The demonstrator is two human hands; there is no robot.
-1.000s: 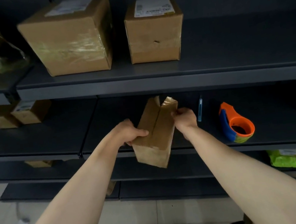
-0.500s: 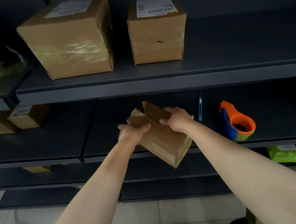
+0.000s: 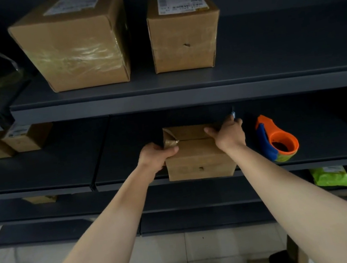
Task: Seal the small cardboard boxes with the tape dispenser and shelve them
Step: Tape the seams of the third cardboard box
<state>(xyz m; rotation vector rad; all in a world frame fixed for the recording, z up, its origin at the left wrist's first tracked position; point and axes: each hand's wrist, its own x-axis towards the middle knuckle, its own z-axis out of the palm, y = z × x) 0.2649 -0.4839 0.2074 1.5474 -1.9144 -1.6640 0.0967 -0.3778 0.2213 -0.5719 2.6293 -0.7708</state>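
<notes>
Squarely, matte cardboard box on dark shelf, left hand and right hand, each grip clamped on its flaps

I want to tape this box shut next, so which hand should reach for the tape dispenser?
Probably the right. The right hand holds the small box on the side nearest the tape dispenser, which lies just to its right; the left hand grips the far side.
</notes>
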